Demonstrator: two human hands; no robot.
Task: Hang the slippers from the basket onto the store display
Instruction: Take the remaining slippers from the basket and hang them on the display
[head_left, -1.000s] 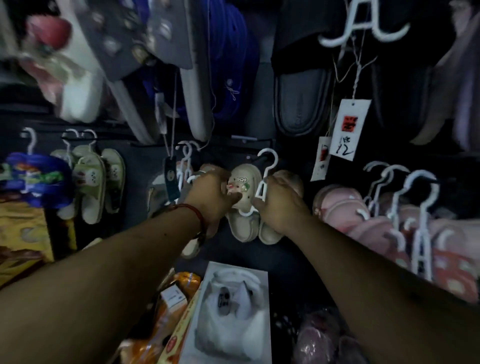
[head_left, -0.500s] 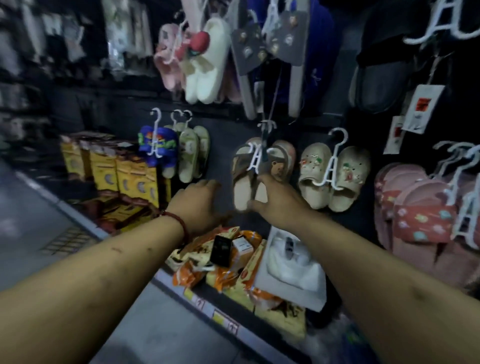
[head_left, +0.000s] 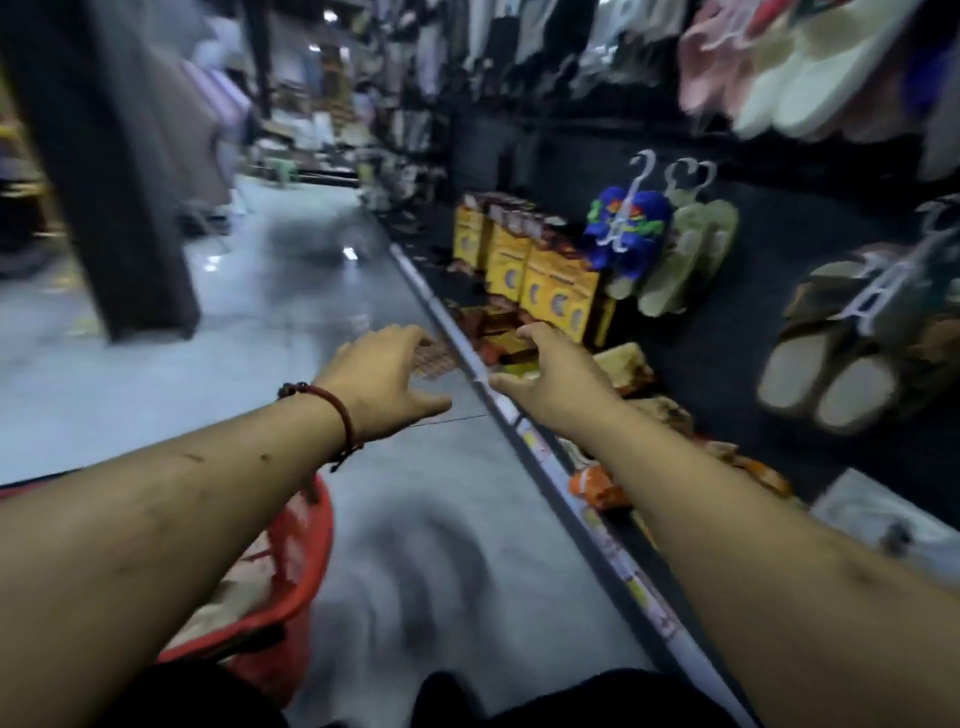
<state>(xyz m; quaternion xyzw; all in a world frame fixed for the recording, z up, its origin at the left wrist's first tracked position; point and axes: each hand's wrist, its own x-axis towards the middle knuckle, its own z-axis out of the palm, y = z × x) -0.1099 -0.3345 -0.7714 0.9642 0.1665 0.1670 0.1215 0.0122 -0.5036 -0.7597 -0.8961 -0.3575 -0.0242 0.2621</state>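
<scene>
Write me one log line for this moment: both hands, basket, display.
left hand: open, holds nothing | right hand: open, holds nothing | red basket: under left forearm | blue slippers: hanging on display

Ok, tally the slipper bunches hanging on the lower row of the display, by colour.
Blue slippers: 1
Pale green slippers: 1
Beige slippers: 1
Total: 3 bunches. Blur hides how many pairs each bunch holds, and the right edge may cut off more.
</scene>
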